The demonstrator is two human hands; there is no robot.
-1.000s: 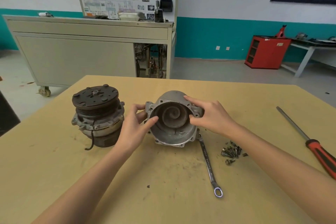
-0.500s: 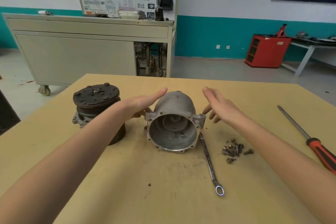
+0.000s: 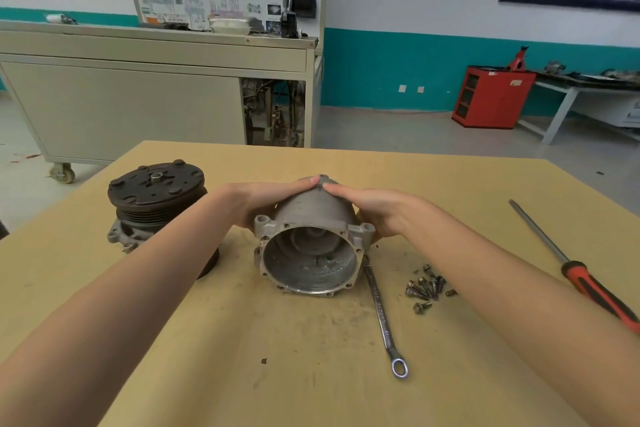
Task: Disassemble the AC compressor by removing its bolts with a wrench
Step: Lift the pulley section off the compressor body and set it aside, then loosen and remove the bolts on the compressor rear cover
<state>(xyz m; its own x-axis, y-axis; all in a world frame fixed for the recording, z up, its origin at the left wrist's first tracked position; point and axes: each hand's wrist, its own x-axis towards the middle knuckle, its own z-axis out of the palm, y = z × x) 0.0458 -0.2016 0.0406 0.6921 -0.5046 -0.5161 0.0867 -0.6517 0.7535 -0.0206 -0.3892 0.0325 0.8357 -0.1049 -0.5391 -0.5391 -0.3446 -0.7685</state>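
The grey aluminium compressor housing lies on its side on the wooden table, its hollow open end facing me. My left hand clasps its left side and my right hand its right side, fingertips nearly meeting over the domed back. The other compressor half with the black clutch pulley stands upright to the left, partly behind my left forearm. A ring wrench lies just right of the housing, untouched. Several removed bolts sit in a small heap beside it.
A long screwdriver with a red and black handle lies near the table's right edge. Beyond the table stand a beige wheeled cabinet with a wiring board and a red cabinet by the far wall.
A second ago my hands held the housing's rim with the scroll inside it. They let go, reached over, and now clasp the housing's back; its inside looks hollow.
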